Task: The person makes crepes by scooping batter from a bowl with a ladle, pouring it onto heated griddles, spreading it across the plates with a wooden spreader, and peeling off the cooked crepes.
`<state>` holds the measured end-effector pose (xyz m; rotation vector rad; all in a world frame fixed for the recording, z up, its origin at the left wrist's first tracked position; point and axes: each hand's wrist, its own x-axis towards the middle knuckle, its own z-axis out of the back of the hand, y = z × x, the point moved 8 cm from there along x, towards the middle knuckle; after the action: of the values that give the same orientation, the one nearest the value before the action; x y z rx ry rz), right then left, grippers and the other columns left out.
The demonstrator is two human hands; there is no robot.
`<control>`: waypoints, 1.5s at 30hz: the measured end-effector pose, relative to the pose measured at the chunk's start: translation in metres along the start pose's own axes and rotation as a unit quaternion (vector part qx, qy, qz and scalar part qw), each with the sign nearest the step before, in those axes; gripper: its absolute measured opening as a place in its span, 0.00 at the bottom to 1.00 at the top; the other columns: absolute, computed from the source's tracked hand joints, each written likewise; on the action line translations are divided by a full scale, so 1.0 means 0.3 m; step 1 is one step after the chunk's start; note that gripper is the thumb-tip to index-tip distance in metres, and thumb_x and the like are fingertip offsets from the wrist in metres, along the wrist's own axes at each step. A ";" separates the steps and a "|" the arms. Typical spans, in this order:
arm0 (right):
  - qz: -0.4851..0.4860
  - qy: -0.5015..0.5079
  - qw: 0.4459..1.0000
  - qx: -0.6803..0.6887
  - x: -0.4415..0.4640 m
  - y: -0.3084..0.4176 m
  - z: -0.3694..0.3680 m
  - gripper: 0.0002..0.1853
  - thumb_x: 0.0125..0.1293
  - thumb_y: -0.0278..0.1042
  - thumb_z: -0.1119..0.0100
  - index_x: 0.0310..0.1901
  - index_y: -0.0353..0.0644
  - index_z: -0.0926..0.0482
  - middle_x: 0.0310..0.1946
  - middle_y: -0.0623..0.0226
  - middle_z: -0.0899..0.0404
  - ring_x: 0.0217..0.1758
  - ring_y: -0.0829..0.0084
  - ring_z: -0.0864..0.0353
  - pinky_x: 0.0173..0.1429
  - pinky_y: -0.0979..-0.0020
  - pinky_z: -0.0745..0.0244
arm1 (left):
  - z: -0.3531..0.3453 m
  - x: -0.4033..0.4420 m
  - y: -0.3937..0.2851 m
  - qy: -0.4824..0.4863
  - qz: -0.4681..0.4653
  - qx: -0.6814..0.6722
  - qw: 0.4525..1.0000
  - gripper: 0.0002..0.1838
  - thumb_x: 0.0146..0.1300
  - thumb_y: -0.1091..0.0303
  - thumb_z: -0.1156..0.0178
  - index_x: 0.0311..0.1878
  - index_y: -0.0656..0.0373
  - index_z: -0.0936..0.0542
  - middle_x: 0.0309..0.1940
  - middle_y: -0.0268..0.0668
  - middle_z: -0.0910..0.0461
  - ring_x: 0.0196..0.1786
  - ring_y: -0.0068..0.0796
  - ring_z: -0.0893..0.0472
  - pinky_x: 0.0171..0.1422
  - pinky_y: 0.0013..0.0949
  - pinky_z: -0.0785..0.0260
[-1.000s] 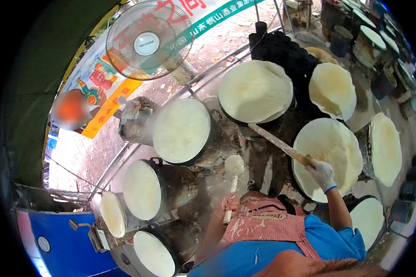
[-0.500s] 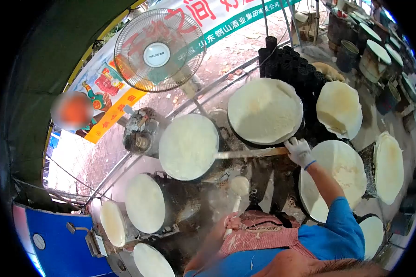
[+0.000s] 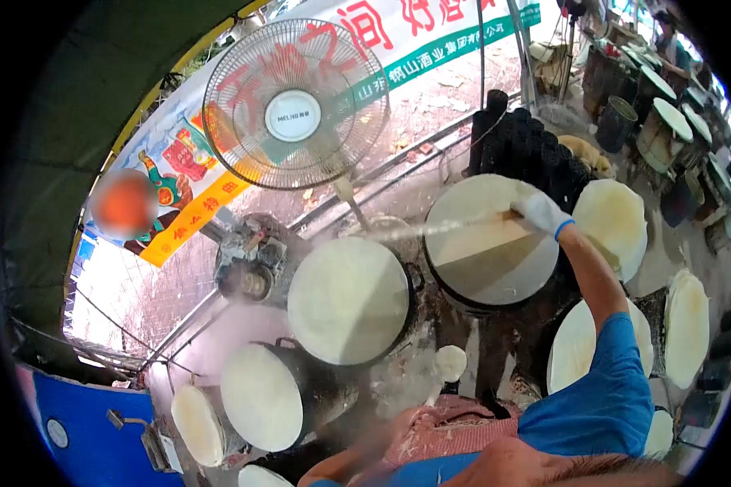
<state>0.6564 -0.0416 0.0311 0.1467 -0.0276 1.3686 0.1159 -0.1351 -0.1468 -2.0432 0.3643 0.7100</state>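
My right hand [image 3: 542,214], in a white glove, is closed round the end of a long flat wooden stick [image 3: 447,227]. The stick reaches left over the upper part of a large round griddle [image 3: 495,272], whose flat surface is partly in shadow. Low in front of the apron, my left hand [image 3: 419,416] is hazy with steam and closed on the handle of a ladle [image 3: 450,363] with a pale round head. Left of the griddle is another round griddle [image 3: 349,300] with a pale cream top. A thin pale pancake [image 3: 611,227] lies to the right of my gloved hand.
A wire fan [image 3: 292,115] stands ahead. Black coal briquettes [image 3: 524,142] are stacked beyond the griddle. More pale rounds lie at left [image 3: 261,398] and right [image 3: 686,329]. A dog [image 3: 585,154] lies behind the briquettes. A blue cabinet [image 3: 97,430] is at lower left.
My right hand has lifted the stick up over the right griddle. That griddle's pale top with raised edges now looks flat and greyer. The view has shifted; the ladle stays in my left hand.
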 end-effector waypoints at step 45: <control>-0.734 -0.303 0.585 0.168 -2.892 -0.647 -0.013 0.26 0.55 0.50 0.44 0.47 0.34 0.22 0.40 0.43 0.20 0.46 0.48 0.21 0.50 0.58 0.30 | -0.800 -0.046 0.344 0.084 0.240 -0.498 0.829 0.20 0.72 0.55 0.59 0.25 0.55 0.38 0.16 0.32 0.41 0.17 0.25 0.40 0.21 0.29 0.44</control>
<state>0.6704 -0.9233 -0.0813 0.7654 -0.1765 -0.4461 0.1347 -0.3932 -0.1074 -3.0675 0.7349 1.1945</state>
